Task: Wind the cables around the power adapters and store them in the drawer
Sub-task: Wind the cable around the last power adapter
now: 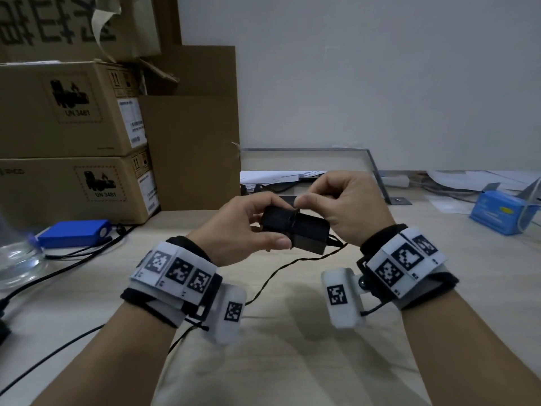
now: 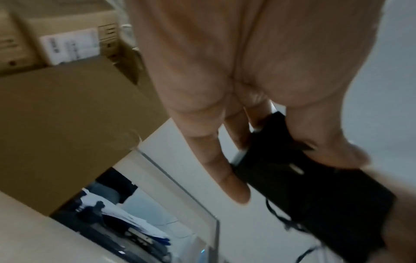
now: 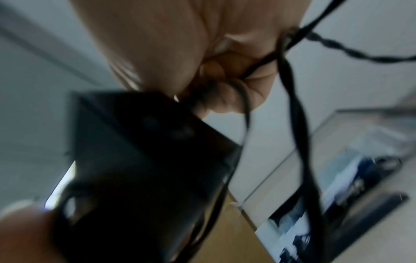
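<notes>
**Winding a cable onto a black adapter, above the desk**

Holding the black power adapter (image 1: 294,232) up over the pale desk (image 1: 292,332), the left hand (image 1: 248,230) gripped its left end, thumb along the near side and fingers curled over the far side. The right hand (image 1: 351,206) had its fingers bent tight, pinching the thin black cable (image 1: 281,269) against the adapter's top, where a few turns already crossed the body. In the right wrist view the cable (image 3: 294,113) ran out from between the curled fingers (image 3: 225,96) and hung loose. The rest of the cable trailed from the adapter's right end down onto the desk between both wrists. Behind the hands an open drawer (image 1: 377,171) held papers. Stacked cardboard boxes (image 1: 73,112) stood at the left, a flat blue pack (image 1: 74,232) lay before them, and a blue box (image 1: 497,213) sat at the far right.
</notes>
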